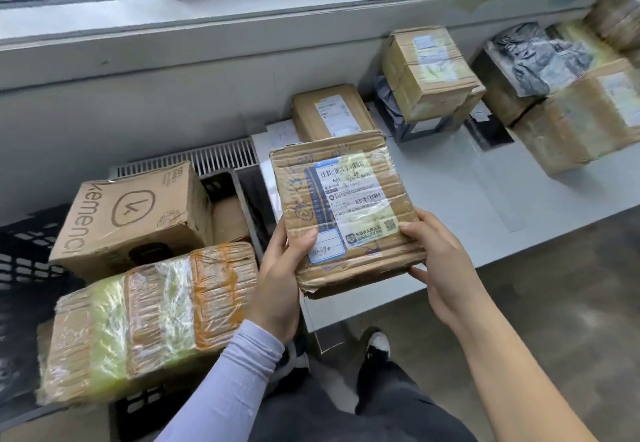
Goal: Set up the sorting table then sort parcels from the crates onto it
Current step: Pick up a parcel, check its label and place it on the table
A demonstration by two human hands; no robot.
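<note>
The person stands between crate and table. Both hands hold a flat taped parcel [346, 213] label-up and tilted toward the face, probably so the label can be read before choosing its place. The left hand [280, 278] grips its lower left corner, thumb pressed on top and fingers hidden beneath; the right hand [440, 261] clasps the lower right edge the same way. The parcel hangs over the near left end of the table [467, 219], not resting on it. To the left, the black crate [20, 268] holds more boxes awaiting sorting. Farther along the table, sorted parcels [429, 70] sit in separate clusters by the wall.
</note>
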